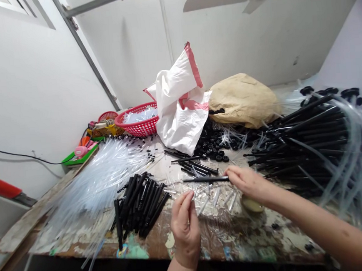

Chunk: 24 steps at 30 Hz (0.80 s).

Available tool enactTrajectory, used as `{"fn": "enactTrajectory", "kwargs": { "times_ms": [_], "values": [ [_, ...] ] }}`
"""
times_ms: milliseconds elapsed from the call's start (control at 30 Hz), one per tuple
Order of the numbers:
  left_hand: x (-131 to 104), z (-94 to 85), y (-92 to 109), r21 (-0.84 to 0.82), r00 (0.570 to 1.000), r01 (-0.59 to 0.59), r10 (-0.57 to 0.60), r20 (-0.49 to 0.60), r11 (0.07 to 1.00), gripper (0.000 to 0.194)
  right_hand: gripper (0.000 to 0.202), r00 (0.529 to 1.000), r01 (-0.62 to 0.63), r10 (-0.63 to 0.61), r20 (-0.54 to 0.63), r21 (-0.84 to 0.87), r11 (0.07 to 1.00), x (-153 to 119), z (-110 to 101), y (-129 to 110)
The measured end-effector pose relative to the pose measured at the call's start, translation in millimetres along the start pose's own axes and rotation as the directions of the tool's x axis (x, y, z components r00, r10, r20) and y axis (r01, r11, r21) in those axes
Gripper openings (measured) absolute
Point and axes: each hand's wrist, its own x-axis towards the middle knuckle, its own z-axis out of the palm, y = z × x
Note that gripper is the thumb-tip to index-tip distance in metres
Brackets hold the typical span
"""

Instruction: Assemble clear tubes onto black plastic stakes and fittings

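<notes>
My right hand (245, 182) grips one end of a thin black plastic tube (205, 179), which points level to the left above the table. Lower and to the left, my left hand (186, 229) is raised with thumb and fingers pinched together; what they hold, if anything, is too small to make out. Just left of it lies a pile of short black tubes (142, 203). Clear plastic pieces (216, 196) are scattered under the held tube. Behind it rest a few more black tubes (199, 167).
Long clear tubes (99, 175) spread across the left. Black tubes with clear hoses (310, 142) are heaped at right. Behind are a red basket (139, 129), a white sack (178, 106), a tan bag (244, 101) and black caps (211, 143). A round tin (252, 205) sits beneath my right forearm.
</notes>
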Motion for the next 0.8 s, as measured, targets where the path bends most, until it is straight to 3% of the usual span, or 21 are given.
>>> {"fn": "enactTrajectory", "kwargs": {
  "times_ms": [133, 200, 267, 333, 367, 433, 500, 600, 800],
  "values": [
    [-9.5, 1.4, 7.4, 0.058, 0.958, -0.124, 0.104, 0.267, 0.991, 0.047, 0.029, 0.979, 0.127, -0.165, 0.120, 0.274, 0.953, -33.7, 21.2, -24.7],
    [-17.2, 0.0, 3.7, 0.003, 0.934, -0.094, 0.087, 0.346, 0.996, 0.042, 0.031, 0.969, 0.129, -0.196, 0.150, 0.370, 0.920, -37.3, 30.7, -28.9],
    [-23.3, -4.6, -1.3, -0.041, 0.948, 0.041, -0.026, 0.317, 0.998, 0.039, 0.036, 0.971, 0.079, -0.173, 0.167, 0.458, 0.885, -34.5, 40.7, -28.0],
    [-25.1, -11.6, -5.2, -0.074, 0.932, 0.294, -0.269, 0.243, 0.953, 0.040, 0.034, 0.978, 0.081, -0.160, 0.133, 0.465, 0.881, -28.6, 53.5, -24.1],
    [-24.3, -15.4, -6.5, -0.110, 0.886, 0.441, -0.412, 0.213, 0.891, 0.043, 0.029, 0.980, 0.118, -0.175, 0.098, 0.424, 0.898, -25.5, 61.2, -21.8],
    [-20.4, -21.6, -8.2, -0.216, 0.743, 0.669, -0.633, 0.217, 0.712, 0.051, 0.019, 0.969, 0.220, -0.243, 0.049, 0.282, 0.934, -20.5, 77.5, -18.2],
    [-15.7, -24.6, -9.0, -0.325, 0.648, 0.756, -0.717, 0.256, 0.568, 0.055, 0.023, 0.963, 0.257, -0.266, 0.048, 0.150, 0.955, -17.0, 91.1, -17.0],
    [-11.4, -22.3, -8.8, -0.400, 0.624, 0.767, -0.726, 0.287, 0.501, 0.052, 0.016, 0.974, 0.216, -0.222, 0.041, 0.112, 0.970, -13.2, 100.6, -18.8],
    [-8.0, -9.5, -6.2, -0.432, 0.539, 0.818, -0.768, 0.345, 0.380, 0.059, 0.011, 0.992, 0.123, -0.123, -0.016, 0.271, 0.955, -0.2, 92.9, -12.9]
  ]
}}
